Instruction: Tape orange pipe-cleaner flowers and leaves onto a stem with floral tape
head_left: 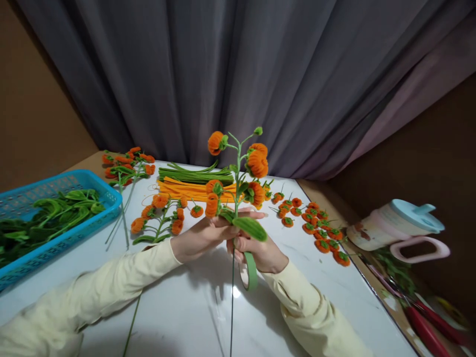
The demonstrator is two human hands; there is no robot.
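Note:
In the middle of the head view a branch of orange chenille pumpkins (257,163) stands upright on a green-wrapped stem (238,173). My left hand (208,237) is closed round the stem below the lowest pumpkins, some fingers stretching past it to the right. My right hand (263,253) pinches just beneath, at the base of a fuzzy green leaf (252,229). A roll of green floral tape (251,272) hangs at that hand's fingers. Below both hands the bare dark wire (232,302) of the stem runs down. The exact pinch point is partly hidden by fingers.
A blue basket (117,201) of green leaves is at left. Finished pumpkin branches (128,166) lie behind it. Green chenille stems (197,174) and orange ones (193,190) lie at the back. Loose pumpkins (308,218), a lidded cup (386,225) and red-handled pliers (424,325) are at right.

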